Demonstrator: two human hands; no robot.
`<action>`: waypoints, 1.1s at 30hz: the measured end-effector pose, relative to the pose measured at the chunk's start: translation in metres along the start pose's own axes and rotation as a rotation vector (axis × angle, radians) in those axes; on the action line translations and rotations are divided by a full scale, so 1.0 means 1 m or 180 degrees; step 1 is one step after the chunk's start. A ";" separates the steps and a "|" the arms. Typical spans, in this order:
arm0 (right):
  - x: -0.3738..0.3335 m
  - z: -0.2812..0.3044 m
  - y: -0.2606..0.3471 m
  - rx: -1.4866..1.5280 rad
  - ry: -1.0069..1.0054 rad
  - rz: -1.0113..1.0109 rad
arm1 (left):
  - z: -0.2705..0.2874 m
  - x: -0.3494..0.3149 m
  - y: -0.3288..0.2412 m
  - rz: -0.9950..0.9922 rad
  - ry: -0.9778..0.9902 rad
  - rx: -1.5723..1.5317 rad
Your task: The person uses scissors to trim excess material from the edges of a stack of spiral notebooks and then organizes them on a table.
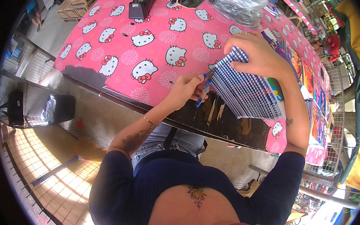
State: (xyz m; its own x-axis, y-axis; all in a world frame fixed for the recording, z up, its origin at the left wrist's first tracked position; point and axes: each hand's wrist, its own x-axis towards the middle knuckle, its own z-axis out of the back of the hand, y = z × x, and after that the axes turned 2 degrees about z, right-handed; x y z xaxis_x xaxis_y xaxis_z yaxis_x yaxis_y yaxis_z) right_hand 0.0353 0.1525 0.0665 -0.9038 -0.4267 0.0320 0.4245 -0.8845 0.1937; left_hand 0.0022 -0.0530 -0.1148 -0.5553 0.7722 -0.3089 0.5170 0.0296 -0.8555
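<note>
A stack of coil-bound notebooks leans on the table near its front edge, the rows of dark-and-white coil bindings turned up toward me. My right hand is wrapped over the far end of the stack, thumb on the coils and fingers at the far side. In my left hand is a small pair of blue-handled pliers. Their metal tip reaches the left edge of the stack, by the coil ends. Whether the jaws are closed on a coil is too small to tell.
A pink patterned cover lies over the table, torn to dark board at the front. Farther back are a black tape dispenser and clear plastic bags. Colourful books lie on the right. A broom lies on the left floor.
</note>
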 end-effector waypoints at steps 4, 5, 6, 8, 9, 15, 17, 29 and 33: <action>0.000 -0.001 -0.001 -0.0031 -0.0001 -0.0001 | -0.003 -0.003 0.005 -0.1891 -0.0834 0.2595; 0.000 -0.001 -0.001 -0.0023 -0.0008 -0.0001 | -0.006 -0.004 0.007 -0.2801 -0.1297 0.3760; 0.000 -0.001 -0.001 -0.0016 -0.0016 -0.0001 | -0.005 -0.004 0.005 -0.2548 -0.1123 0.3608; 0.000 -0.002 -0.001 -0.0002 -0.0031 0.0005 | -0.002 -0.005 0.001 -0.2044 -0.0787 0.3294; 0.000 -0.001 -0.001 0.0002 -0.0021 0.0004 | -0.001 -0.003 0.003 -0.1421 -0.0528 0.2241; -0.001 -0.001 -0.001 -0.0042 -0.0057 0.0019 | 0.001 0.003 0.006 0.0011 -0.0057 -0.0025; 0.000 -0.002 0.000 -0.0045 -0.0034 -0.0015 | 0.001 0.001 0.007 0.0051 -0.0018 0.0011; -0.001 -0.001 -0.001 0.0018 -0.0037 0.0013 | -0.001 -0.001 0.007 0.0091 -0.0207 -0.0016; -0.001 -0.001 0.000 -0.0012 -0.0038 0.0014 | 0.007 0.004 0.017 -0.0965 -0.0465 0.1655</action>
State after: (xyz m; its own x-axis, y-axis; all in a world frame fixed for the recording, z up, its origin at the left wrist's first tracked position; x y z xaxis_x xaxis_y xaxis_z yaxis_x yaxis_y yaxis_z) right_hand 0.0360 0.1523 0.0658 -0.9026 -0.4283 0.0445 0.4285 -0.8834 0.1899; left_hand 0.0042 -0.0540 -0.1335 -0.7302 0.6819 -0.0427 -0.0424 -0.1077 -0.9933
